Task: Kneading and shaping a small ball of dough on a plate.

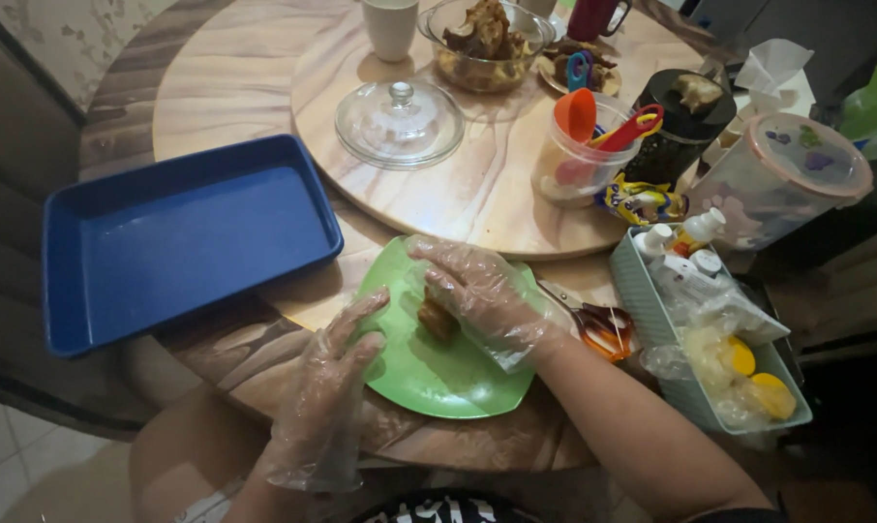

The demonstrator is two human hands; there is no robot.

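Wooden table (216, 97), frame centre: a gloved right hand (477, 291) presses brown food (437, 318) onto a green plate (438, 373). Left hand (337, 353), fingers loose, rests on the plate's rim; a blue tray (182, 237) lies left.

Plate (438, 373) at near edge of worktop (216, 87), food piece (437, 318) on it. Right hand (482, 295) over food, left hand (347, 353) on plate's left rim. Tray (182, 237) left of plate. Scissors (598, 327) just right of plate, basket w/ bottles (710, 329) further right. Behind plate: turntable (477, 184) w/ glass lid (400, 121), bowl (485, 44) behind lid, utensil cup (584, 150) to right.
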